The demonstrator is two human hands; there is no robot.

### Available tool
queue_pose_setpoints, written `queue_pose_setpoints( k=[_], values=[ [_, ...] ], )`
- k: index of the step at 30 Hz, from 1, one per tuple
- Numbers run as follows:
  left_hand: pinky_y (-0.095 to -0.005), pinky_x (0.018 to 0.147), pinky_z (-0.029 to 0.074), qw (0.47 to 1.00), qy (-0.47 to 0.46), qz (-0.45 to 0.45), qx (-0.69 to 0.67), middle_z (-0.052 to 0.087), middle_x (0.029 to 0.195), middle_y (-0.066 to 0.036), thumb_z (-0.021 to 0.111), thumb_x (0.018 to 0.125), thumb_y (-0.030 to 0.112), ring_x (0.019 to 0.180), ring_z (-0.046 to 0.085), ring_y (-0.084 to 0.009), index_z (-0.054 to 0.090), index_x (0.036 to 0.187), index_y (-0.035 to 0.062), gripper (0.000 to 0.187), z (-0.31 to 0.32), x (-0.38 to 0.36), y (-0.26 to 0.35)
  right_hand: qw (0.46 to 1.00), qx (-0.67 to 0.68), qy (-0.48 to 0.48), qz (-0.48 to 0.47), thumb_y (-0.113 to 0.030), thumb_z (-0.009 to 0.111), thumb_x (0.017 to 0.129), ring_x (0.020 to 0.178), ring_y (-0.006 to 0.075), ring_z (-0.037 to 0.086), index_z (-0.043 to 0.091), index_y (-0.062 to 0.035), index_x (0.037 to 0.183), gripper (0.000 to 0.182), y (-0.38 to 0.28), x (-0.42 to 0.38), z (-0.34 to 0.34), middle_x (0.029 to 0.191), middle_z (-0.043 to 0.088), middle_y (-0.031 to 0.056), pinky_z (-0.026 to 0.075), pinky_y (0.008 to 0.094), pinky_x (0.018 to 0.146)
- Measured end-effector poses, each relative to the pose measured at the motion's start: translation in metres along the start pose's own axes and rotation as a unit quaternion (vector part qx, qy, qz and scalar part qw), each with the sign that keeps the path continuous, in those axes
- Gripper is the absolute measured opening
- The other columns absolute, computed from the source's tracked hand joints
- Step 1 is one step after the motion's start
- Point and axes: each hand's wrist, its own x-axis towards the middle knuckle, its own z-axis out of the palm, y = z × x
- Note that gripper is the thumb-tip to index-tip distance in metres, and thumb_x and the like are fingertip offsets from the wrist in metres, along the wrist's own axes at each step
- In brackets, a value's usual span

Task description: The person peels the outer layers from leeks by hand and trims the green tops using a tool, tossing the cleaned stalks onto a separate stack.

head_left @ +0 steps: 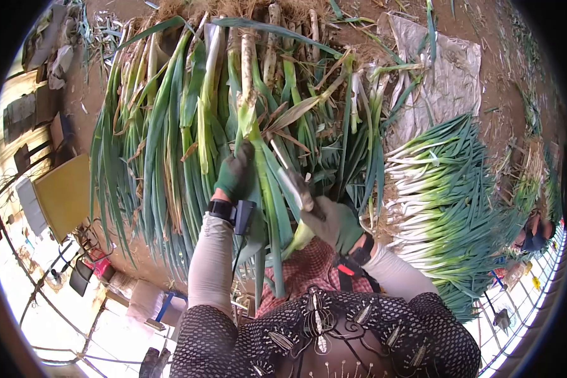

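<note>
My left hand (pixel 236 170), in a green glove, is closed around the leafy part of a large green onion (pixel 247 116). That onion points its pale, soil-stained stem away from me, and its long leaves hang toward my lap. Close on its right, my right hand (pixel 335 223), also gloved, grips a knife (pixel 286 167). The blade slants up and left alongside the onion's leaves. A pale green leaf piece (pixel 299 238) lies just below the right hand. Beyond both hands spreads a pile of untrimmed green onions (pixel 164 120), roots at the far end.
Trimmed green onions (pixel 428 208) lie stacked at the right, white ends toward me. Behind them a dirty woven sack (pixel 444 69) covers part of the soil. A yellow panel (pixel 63 195) and a cardboard box (pixel 146 301) stand at the left. Another person (pixel 535 232) is at the far right edge.
</note>
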Motion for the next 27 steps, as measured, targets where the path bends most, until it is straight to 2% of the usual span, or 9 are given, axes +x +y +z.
queue_pose_setpoints(
  k=[3, 5, 11, 14, 20, 22, 23, 24, 27],
  values=[
    [-0.0427, 0.076, 0.053, 0.929, -0.037, -0.228, -0.290, 0.065, 0.102, -0.024, 0.043, 0.100, 0.021, 0.090, 0.066, -0.0393, 0.047, 0.124, 0.0006, 0.031, 0.004, 0.001, 0.010, 0.999, -0.029, -0.007, 0.015, -0.051, 0.061, 0.088, 0.077, 0.0443, 0.064, 0.060, -0.0024, 0.089, 0.048, 0.005, -0.013, 0.011, 0.078, 0.064, 0.0247, 0.050, 0.0469, 0.065],
    [-0.0373, 0.083, 0.049, 0.743, -0.055, -0.479, -0.464, 0.066, 0.104, -0.022, 0.040, 0.102, 0.046, 0.093, 0.066, -0.0279, 0.059, 0.118, -0.0026, 0.055, -0.022, 0.023, 0.037, 0.998, -0.052, -0.019, 0.026, -0.050, 0.060, 0.089, 0.076, 0.0449, 0.064, 0.060, -0.0020, 0.087, 0.049, 0.005, -0.008, 0.010, 0.077, 0.064, 0.0255, 0.050, 0.0476, 0.065],
    [-0.0313, 0.087, 0.045, 0.714, -0.088, -0.554, -0.419, 0.066, 0.095, -0.017, 0.036, 0.101, 0.055, 0.093, 0.060, -0.0190, 0.063, 0.114, -0.0049, 0.067, -0.012, 0.023, 0.036, 0.996, -0.079, -0.005, 0.028, -0.048, 0.060, 0.089, 0.082, 0.0453, 0.064, 0.064, -0.0006, 0.089, 0.047, -0.009, 0.045, 0.009, 0.080, 0.065, 0.0258, 0.050, 0.0469, 0.069],
    [-0.0308, 0.076, 0.045, 0.716, -0.083, -0.537, -0.438, 0.061, 0.082, -0.006, 0.043, 0.099, 0.057, 0.082, 0.056, -0.0158, 0.066, 0.103, 0.0002, 0.062, 0.011, 0.012, 0.032, 0.997, -0.052, -0.001, 0.055, -0.050, 0.057, 0.089, 0.087, 0.0443, 0.065, 0.066, 0.0013, 0.091, 0.053, -0.031, 0.093, 0.002, 0.086, 0.066, 0.0268, 0.051, 0.0445, 0.073],
    [-0.0251, 0.057, 0.037, 0.618, -0.060, -0.588, -0.519, 0.056, 0.072, 0.002, 0.045, 0.095, 0.064, 0.065, 0.048, -0.0094, 0.068, 0.094, 0.0071, 0.061, 0.014, 0.015, 0.046, 0.994, -0.041, 0.040, 0.094, -0.059, 0.050, 0.089, 0.062, 0.0342, 0.066, 0.068, 0.0029, 0.088, 0.064, -0.050, 0.216, -0.016, 0.065, 0.064, 0.0197, 0.051, 0.0397, 0.062],
    [-0.0261, 0.060, 0.041, 0.607, -0.061, -0.572, -0.547, 0.059, 0.077, 0.000, 0.045, 0.095, 0.065, 0.069, 0.052, -0.0105, 0.068, 0.098, 0.0061, 0.063, 0.011, 0.019, 0.053, 0.993, -0.028, 0.021, 0.116, -0.057, 0.051, 0.089, 0.059, 0.0307, 0.066, 0.067, 0.0024, 0.085, 0.062, -0.044, 0.217, -0.017, 0.061, 0.062, 0.0163, 0.050, 0.0374, 0.059],
    [-0.0278, 0.068, 0.047, 0.592, -0.031, -0.535, -0.602, 0.064, 0.089, -0.006, 0.040, 0.098, 0.062, 0.078, 0.056, -0.0129, 0.065, 0.110, 0.0030, 0.066, 0.027, 0.017, 0.052, 0.991, -0.010, 0.010, 0.132, -0.056, 0.051, 0.090, 0.060, 0.0291, 0.066, 0.067, 0.0022, 0.085, 0.060, -0.053, 0.194, -0.024, 0.061, 0.062, 0.0149, 0.049, 0.0362, 0.058],
    [-0.0286, 0.067, 0.047, 0.613, -0.020, -0.515, -0.599, 0.064, 0.088, -0.005, 0.040, 0.099, 0.059, 0.077, 0.057, -0.0129, 0.066, 0.109, 0.0031, 0.063, 0.031, 0.018, 0.052, 0.989, 0.007, -0.001, 0.147, -0.054, 0.051, 0.091, 0.060, 0.0276, 0.066, 0.066, 0.0019, 0.084, 0.059, -0.056, 0.170, -0.027, 0.061, 0.061, 0.0136, 0.049, 0.0350, 0.057],
    [-0.0302, 0.068, 0.049, 0.650, -0.008, -0.484, -0.586, 0.063, 0.087, -0.004, 0.040, 0.101, 0.053, 0.075, 0.057, -0.0127, 0.066, 0.109, 0.0034, 0.057, 0.034, 0.016, 0.055, 0.998, -0.033, 0.017, 0.051, -0.047, 0.052, 0.094, 0.070, 0.0390, 0.066, 0.062, -0.0004, 0.090, 0.048, -0.026, 0.072, -0.011, 0.072, 0.064, 0.0213, 0.050, 0.0438, 0.065]
  ],
)
